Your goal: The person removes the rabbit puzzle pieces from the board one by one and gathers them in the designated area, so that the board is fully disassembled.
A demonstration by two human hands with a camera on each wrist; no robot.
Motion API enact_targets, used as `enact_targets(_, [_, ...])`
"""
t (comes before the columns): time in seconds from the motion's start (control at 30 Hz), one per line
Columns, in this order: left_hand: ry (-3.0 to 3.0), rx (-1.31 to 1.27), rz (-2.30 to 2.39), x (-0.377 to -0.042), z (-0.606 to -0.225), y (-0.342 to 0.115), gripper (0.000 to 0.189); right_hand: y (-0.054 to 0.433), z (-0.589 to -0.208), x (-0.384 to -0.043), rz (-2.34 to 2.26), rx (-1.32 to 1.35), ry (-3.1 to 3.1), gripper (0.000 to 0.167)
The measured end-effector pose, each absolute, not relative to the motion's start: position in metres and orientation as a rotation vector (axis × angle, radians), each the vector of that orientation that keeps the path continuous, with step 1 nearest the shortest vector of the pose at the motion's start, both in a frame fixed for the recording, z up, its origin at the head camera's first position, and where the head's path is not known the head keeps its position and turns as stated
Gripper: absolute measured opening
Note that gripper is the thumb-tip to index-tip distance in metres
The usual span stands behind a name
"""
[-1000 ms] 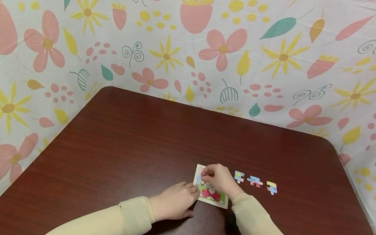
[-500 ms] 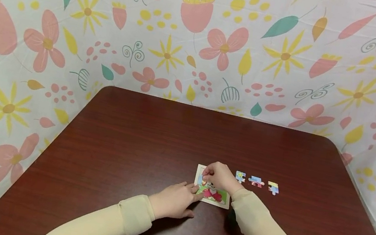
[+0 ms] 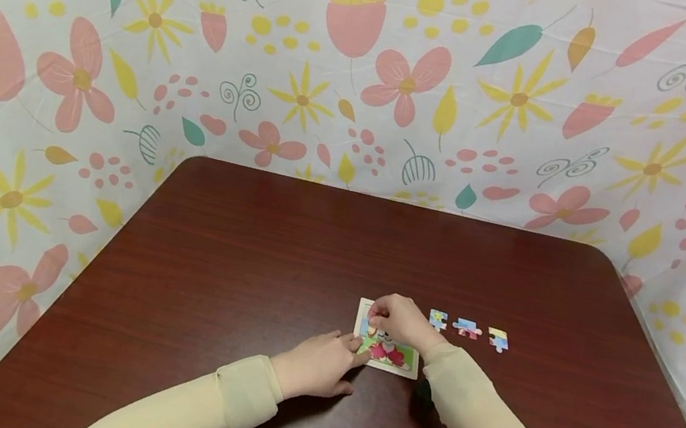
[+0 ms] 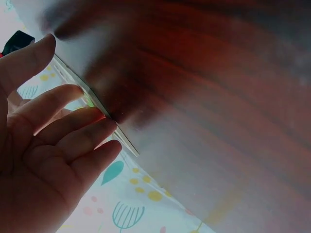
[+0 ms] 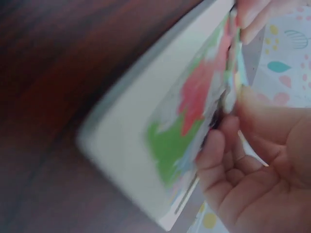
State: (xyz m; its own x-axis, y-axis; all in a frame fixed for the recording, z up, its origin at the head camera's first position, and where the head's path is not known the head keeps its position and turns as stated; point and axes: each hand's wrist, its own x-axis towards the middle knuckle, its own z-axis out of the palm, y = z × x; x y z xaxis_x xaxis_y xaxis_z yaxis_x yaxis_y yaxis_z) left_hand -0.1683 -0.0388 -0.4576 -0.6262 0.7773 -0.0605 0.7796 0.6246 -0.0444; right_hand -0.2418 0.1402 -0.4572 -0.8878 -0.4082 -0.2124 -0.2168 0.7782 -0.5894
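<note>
Left hand [image 3: 319,364], fingers straight, likely steadies jigsaw tray [image 3: 362,311] while right hand [image 3: 401,321] pinches puzzle piece [image 5: 229,101]; loose pieces [image 3: 467,328] seemingly parked clear, toward desk's right edge [image 3: 652,376].

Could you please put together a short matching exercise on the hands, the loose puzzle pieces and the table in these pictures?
Column one:
1. Left hand
2. Loose pieces
3. Table
4. Right hand

Column two:
A. Reaching over the puzzle board from its right side
B. Dark reddish brown
C. At the puzzle board's left edge
D. Three in a row, to the right of the puzzle board

Right pairs: 1-C, 2-D, 3-B, 4-A.
</note>
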Motion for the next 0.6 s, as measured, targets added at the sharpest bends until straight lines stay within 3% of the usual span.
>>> enact_targets(0.6, [2.791, 1.304, -0.12, -0.1676, -0.4556, -0.0371, 0.053, 0.1456, -0.4619, -0.243, -0.943, -0.631, 2.592, 0.009])
